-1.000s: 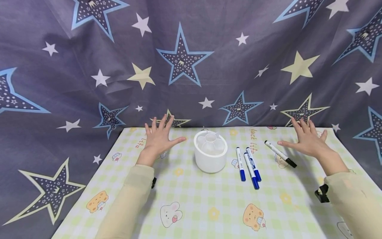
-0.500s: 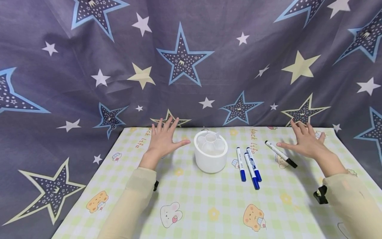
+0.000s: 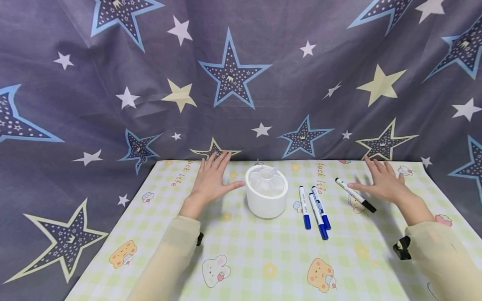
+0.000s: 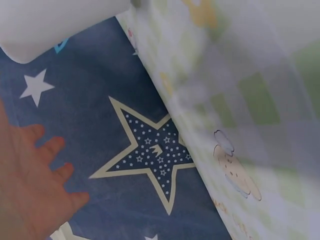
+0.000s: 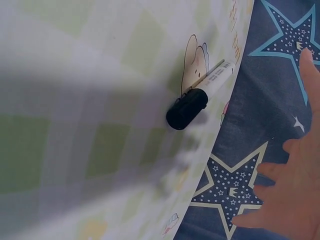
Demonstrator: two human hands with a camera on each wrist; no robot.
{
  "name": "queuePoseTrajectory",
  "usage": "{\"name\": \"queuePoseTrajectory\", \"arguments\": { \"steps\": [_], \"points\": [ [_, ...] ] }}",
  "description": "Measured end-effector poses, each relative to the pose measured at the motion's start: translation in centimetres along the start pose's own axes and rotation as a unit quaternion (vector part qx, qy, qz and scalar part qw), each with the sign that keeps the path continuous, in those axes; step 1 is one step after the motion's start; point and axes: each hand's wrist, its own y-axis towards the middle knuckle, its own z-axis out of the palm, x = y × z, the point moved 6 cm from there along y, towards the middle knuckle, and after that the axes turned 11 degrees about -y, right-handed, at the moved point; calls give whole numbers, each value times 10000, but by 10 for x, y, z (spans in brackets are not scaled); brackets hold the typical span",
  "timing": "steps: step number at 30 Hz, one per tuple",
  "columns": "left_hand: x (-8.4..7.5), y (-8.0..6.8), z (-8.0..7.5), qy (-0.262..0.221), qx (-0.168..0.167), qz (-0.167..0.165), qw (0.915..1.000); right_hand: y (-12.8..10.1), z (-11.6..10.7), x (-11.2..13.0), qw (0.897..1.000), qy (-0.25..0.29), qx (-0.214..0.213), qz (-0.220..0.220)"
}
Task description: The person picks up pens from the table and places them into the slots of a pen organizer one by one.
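Where head view blurs, black-capped marker sharp beside right hand

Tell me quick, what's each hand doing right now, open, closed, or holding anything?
Left hand: open, fingers spread, holding nothing, beside the white holder.
Right hand: open, fingers spread, holding nothing, next to the black-capped marker.

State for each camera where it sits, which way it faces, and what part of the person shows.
Head: looks down at the table; both hands and sleeves show.
Left wrist: beside the left hand, facing the star cloth.
Right wrist: beside the right hand, facing the black-capped marker.
Shared: that marker also shows in the head view.
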Motion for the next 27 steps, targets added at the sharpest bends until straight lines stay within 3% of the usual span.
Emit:
{"name": "queuePoseTrajectory", "arguments": {
  "steps": [8, 15, 27],
  "points": [
    [-7, -1, 8, -250, 21, 255, 9994, 2, 8, 1, 9999, 85, 59, -6],
    [-13, -5, 11, -373, -45, 476, 9982, 8, 15, 0, 9985, 450, 18, -309],
    [-24, -9, 16, -732, -152, 698, 9948, 11, 27, -4, 9947, 896, 418, -266]
  ]
}}
